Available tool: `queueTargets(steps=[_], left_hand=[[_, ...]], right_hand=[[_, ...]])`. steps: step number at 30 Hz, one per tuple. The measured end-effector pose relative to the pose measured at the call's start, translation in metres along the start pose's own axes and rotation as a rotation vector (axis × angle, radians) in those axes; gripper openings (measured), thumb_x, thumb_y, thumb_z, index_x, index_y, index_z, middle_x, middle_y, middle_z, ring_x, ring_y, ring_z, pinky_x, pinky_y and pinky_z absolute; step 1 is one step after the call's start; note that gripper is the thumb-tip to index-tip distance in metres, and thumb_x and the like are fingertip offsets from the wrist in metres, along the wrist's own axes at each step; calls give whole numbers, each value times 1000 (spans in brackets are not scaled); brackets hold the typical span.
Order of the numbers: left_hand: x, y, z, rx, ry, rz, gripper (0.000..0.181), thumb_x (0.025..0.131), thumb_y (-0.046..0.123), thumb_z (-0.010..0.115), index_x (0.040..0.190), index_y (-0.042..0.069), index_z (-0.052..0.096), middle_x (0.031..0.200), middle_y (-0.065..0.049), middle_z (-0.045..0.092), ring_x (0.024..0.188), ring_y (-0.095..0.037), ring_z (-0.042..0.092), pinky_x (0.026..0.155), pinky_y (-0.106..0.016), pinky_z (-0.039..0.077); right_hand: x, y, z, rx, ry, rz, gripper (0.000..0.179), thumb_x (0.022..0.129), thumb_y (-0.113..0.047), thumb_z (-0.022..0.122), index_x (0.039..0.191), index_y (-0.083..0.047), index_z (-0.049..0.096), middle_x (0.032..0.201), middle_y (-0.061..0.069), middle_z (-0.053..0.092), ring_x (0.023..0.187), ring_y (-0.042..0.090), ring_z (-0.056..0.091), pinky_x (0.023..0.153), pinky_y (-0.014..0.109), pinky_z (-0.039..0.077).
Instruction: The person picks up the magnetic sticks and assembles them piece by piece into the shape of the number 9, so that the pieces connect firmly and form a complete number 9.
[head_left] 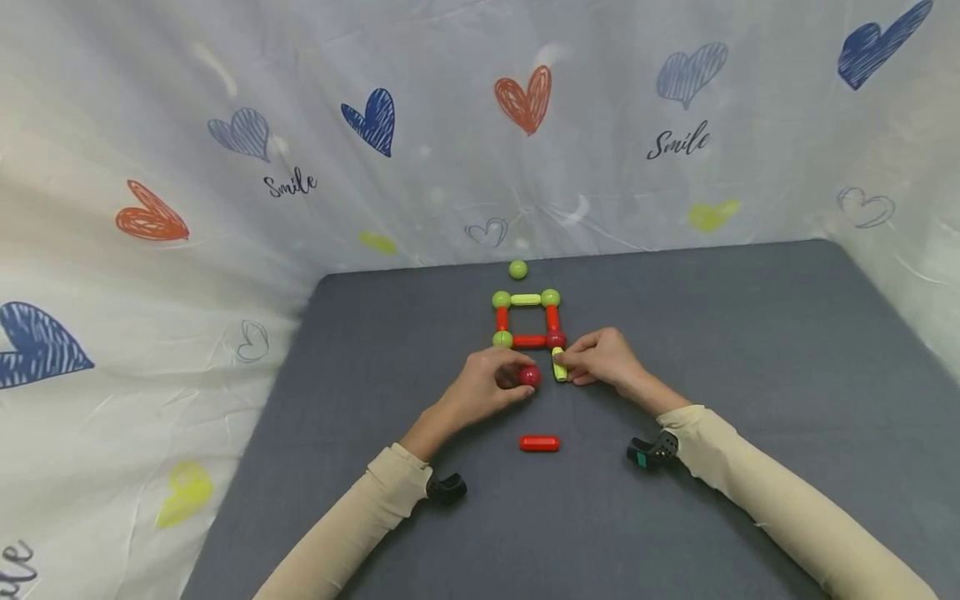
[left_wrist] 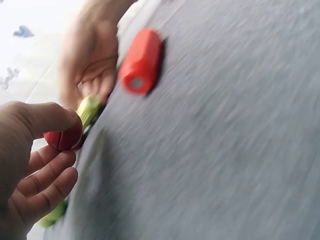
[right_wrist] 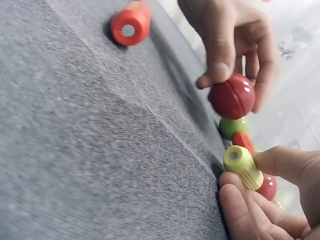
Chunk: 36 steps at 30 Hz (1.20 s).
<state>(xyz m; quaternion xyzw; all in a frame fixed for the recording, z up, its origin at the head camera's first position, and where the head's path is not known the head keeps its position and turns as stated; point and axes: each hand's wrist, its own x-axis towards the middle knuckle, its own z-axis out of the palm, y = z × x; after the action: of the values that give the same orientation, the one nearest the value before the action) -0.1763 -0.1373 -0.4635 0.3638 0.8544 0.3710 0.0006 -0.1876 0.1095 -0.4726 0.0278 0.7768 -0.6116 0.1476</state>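
A square of rods and balls lies on the grey table: a yellow-green rod [head_left: 526,300] at the back, red rods [head_left: 529,341] on the other sides, green balls [head_left: 501,299] at three corners and a dark red ball [head_left: 556,339] at the near right. My right hand [head_left: 603,360] pinches a second yellow-green rod [right_wrist: 243,167], whose far end meets that corner ball. Between thumb and fingers my left hand [head_left: 483,383] holds another red ball [right_wrist: 232,96], just left of this rod and apart from it.
A loose red rod [head_left: 539,443] lies on the grey table [head_left: 405,333] nearer to me. Behind the square sits a single green ball [head_left: 517,269]. A white curtain with printed hearts [head_left: 523,98] hangs beyond the table's back edge.
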Motion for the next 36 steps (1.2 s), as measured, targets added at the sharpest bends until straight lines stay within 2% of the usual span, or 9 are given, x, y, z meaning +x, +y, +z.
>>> queueTargets(steps=[5,11,24,30,33,36], left_hand=[[3,9,15,-36,-27,-20,35,85,15,83,117,9,71,102,2,65,87,-9,64,73,-19,54],[8,15,26,-47,-2,-80,31,83,15,85,110,11,70,97,3,64,81,-7,64,71,-18,53],[16,19,38,-28,50,-118,32,81,17,87,104,9,67,95,0,68,79,-3,65,68,-13,52],[17,18,40,-38,63,-114,31,80,16,87,102,8,68,93,-1,69,77,-4,66,67,-14,52],[16,19,40,-46,62,-111,31,80,16,87,102,9,68,94,0,69,78,-5,67,67,-13,52],[16,19,40,-59,64,-109,31,80,15,87,102,9,68,95,-1,68,79,-6,67,68,-14,52]], right_hand=[[4,-3,-3,1,11,8,23,83,-16,83,92,4,76,75,12,73,63,17,70,60,35,60],[9,-5,-6,-7,6,4,25,84,-19,83,92,4,77,75,10,72,62,17,70,60,34,60],[11,-6,-3,0,7,15,25,84,-17,82,95,5,77,79,14,74,64,18,71,60,34,60],[8,-6,-2,-10,6,25,26,86,-16,80,97,7,76,78,15,73,64,18,71,60,34,60],[4,-5,-3,-27,19,-5,24,87,-15,79,96,7,75,78,15,73,65,20,72,59,34,60],[-6,-3,-6,-98,40,-111,19,88,-14,77,94,4,75,76,14,73,65,22,72,58,34,59]])
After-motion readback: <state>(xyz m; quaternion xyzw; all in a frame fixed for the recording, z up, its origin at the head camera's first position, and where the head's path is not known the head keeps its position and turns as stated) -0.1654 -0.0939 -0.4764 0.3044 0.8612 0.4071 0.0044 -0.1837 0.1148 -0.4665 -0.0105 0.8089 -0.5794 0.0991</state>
